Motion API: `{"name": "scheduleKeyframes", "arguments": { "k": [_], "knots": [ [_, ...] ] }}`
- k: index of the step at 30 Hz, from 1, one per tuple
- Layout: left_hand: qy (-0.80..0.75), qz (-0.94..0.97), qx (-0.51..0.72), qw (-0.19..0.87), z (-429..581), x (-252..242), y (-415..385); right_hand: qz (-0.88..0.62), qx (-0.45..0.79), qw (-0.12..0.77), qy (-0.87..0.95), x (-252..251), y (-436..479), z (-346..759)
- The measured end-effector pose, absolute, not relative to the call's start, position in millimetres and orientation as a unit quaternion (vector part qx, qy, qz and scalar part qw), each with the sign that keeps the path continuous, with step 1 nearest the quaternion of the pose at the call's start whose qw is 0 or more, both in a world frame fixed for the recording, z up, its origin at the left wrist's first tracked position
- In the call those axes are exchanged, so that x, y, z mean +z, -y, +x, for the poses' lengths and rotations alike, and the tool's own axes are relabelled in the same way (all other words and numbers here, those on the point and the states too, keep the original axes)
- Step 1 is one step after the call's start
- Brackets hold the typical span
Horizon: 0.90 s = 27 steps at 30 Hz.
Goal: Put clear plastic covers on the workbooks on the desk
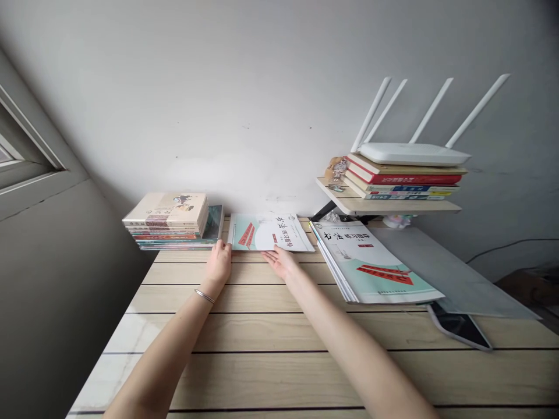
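Cream-topped books (168, 212) are stacked on the surface (257, 331). By the wall (253, 116), a white-and-green booklet (264, 233) is met at its near left corner by the left hand (219, 263), fingers curled, grip unclear; its front edge, by the right hand (283, 262), fingers extended. Similar booklets (371, 262) are piled rightward.

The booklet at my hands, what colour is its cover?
The booklet is mainly white, with mint green and red; head view.

Lit softly from window (26, 166) side at left; shows pale glare on tabletop (131, 331); darkens toward right corners (stretches wide there).
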State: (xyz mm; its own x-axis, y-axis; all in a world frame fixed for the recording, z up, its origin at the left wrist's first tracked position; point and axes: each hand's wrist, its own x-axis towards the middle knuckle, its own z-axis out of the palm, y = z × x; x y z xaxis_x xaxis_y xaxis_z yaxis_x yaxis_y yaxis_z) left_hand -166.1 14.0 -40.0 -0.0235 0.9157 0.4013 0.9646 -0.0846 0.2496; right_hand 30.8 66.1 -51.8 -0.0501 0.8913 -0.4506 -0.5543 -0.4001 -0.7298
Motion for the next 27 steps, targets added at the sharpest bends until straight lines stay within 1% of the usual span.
{"name": "scheduleKeyframes", "arguments": {
  "k": [4,8,14,20,27],
  "knots": [
    [0.634,-0.751,-0.170,0.076,-169.4,-34.1,-16.9,-0.504,0.625,0.572,0.166,-51.3,-72.7,76.5],
    [0.591,-0.792,-0.119,0.102,-169.0,-29.8,-20.8,-0.533,0.586,0.590,0.154,-49.7,-80.1,95.4],
    [0.561,-0.811,-0.066,0.150,-174.9,-26.5,-21.1,-0.534,0.592,0.582,0.162,-48.8,-77.2,90.6],
    [0.555,-0.812,-0.044,0.176,-174.2,-23.4,-20.9,-0.531,0.599,0.575,0.171,-46.5,-76.5,88.4],
    [0.569,-0.801,-0.029,0.184,-173.4,-22.8,-17.8,-0.546,0.623,0.522,0.202,-41.0,-75.7,99.4]
  ]
}}
